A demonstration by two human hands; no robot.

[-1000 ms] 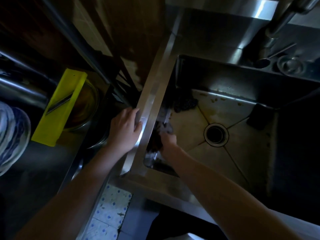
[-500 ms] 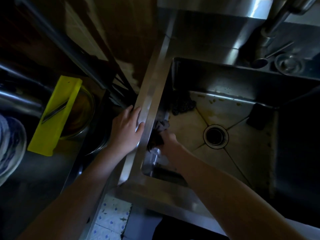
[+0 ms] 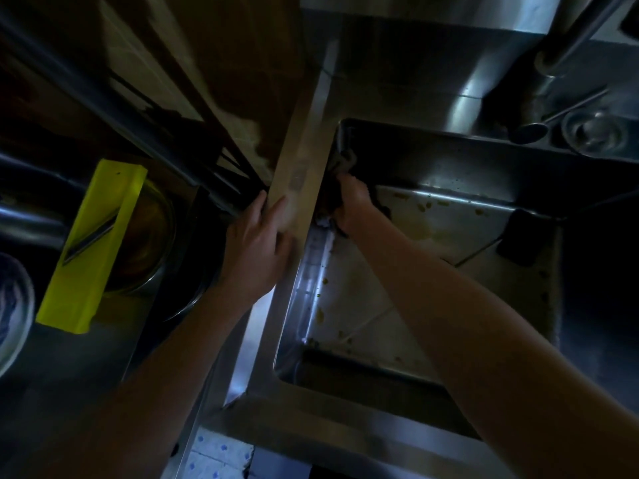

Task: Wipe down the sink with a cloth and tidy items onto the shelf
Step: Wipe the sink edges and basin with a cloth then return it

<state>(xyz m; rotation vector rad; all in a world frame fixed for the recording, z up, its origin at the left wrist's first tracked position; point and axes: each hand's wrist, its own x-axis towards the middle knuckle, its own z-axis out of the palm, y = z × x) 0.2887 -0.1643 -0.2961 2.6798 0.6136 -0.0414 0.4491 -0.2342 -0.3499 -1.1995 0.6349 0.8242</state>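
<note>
Effort is centred on the far left corner of the stainless steel sink (image 3: 306, 146), where the left wall is being wiped. The dark crumpled cloth (image 3: 340, 162) is bunched under the right hand (image 3: 352, 202), whose fingers are curled round it and pressed against the wall just below the rim. The left hand (image 3: 256, 243) is laid on the rim with straight fingers and nothing held (a brace, it seems).

For a good pass, the cloth should be pressed into the corner seam and drawn along the wall toward the near end, since yellowish specks (image 3: 321, 316) are seen along the foot of that wall and across the basin floor.

Room is tight at the corner, where rim and back wall meet. The middle of the basin is open as far as the dark block (image 3: 522, 236) by the right wall. The yellow plastic slicer (image 3: 93, 243) on the desk to the left lies well apart and is judged to be left for the shelf.
</note>
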